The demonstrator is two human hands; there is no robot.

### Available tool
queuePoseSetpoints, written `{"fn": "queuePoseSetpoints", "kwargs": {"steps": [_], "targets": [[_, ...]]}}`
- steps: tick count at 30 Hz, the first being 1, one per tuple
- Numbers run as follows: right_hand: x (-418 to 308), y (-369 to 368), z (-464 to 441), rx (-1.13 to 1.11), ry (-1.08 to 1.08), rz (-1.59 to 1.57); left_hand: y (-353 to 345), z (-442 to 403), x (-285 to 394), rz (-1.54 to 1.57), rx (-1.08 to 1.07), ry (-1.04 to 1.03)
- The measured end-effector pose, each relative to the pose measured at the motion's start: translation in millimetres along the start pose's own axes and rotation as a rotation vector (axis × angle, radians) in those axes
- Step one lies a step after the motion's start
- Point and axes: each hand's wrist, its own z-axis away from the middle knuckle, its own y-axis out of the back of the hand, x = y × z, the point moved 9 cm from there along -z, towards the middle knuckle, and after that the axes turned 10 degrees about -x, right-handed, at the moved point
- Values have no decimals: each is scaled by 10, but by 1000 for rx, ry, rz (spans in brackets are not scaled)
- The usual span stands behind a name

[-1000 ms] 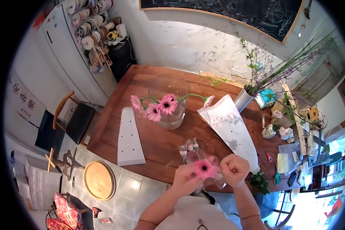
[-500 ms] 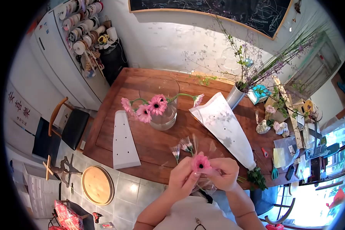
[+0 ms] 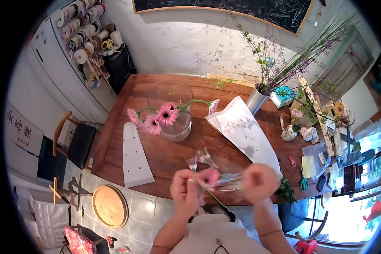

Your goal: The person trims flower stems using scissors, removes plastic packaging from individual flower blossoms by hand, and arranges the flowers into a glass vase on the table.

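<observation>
Here's the left hand point(image 3: 184, 192), thumb and fingers closed around a pink gerbera point(image 3: 208, 178) just at its head, the bloom facing up in front of the person's white top point(image 3: 199, 239) at the near edge of the wooden table point(image 3: 169, 158). Its green stem point(image 3: 216, 199) slants down toward the body. And over on the right — clear plastic point(image 3: 230, 183) stretches across from the flower to the right hand point(image 3: 260, 183), which is balled up and seems to be gripping that film, though blur hides the fingertips. Just beyond the left hand, small flowers in clear sleeves point(image 3: 204, 158) lie on the wood. Further back, a glass vase point(image 3: 178, 132) holds several more gerberas point(image 3: 167, 114), their heads drooping over the rim. To its left lies a white tapered sheet point(image 3: 135, 156) dotted with dark holes; to its right, a larger white wrapper point(image 3: 243, 131) angles down toward the right hand, with leafy greens point(image 3: 286, 191) near its narrow end. Teal scissors point(image 3: 304, 184) sit farther right — and behind the wrapper, a metal vase point(image 3: 255, 102) bristles with tall, purple-flecked stems point(image 3: 283, 74).
</observation>
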Motion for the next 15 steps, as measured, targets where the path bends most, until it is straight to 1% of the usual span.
{"fn": "queuePoseSetpoints", "kwargs": {"steps": [1, 2, 3, 4, 7, 8, 10, 11, 12, 13, 14, 15], "targets": [[134, 239, -3, 149, -81, -5, 96, 6, -23, 93, 79, 22], [359, 419, 48, 275, -162, -156, 118, -6, 37, 13, 81, -17], [591, 580, 97, 369, -165, -331, 136, -24, 97, -69, 84, -57], [730, 639, 103, 403, -184, -567, 152, -28, 157, -151, 89, -98], [692, 517, -3, 270, -193, -611, 91, -18, 196, -100, 2, -161], [660, 350, 25, 189, -208, -671, 57, -20, 204, -83, -30, -183], [682, 46, 216, 10, -223, -745, 42, -54, 191, -19, 26, -243], [662, -144, 288, -109, -191, -825, 33, -63, 187, 15, 53, -272], [593, -309, 340, -180, -189, -824, 10, -60, 182, -12, 53, -271], [517, -465, 379, -241, -224, -893, -10, -49, 177, -38, 51, -270], [490, -631, 439, -349, -375, -891, -30, -39, 172, -65, 51, -270], [434, -762, 462, -382, -487, -1006, -36, -37, 146, -46, 62, -250]]}}
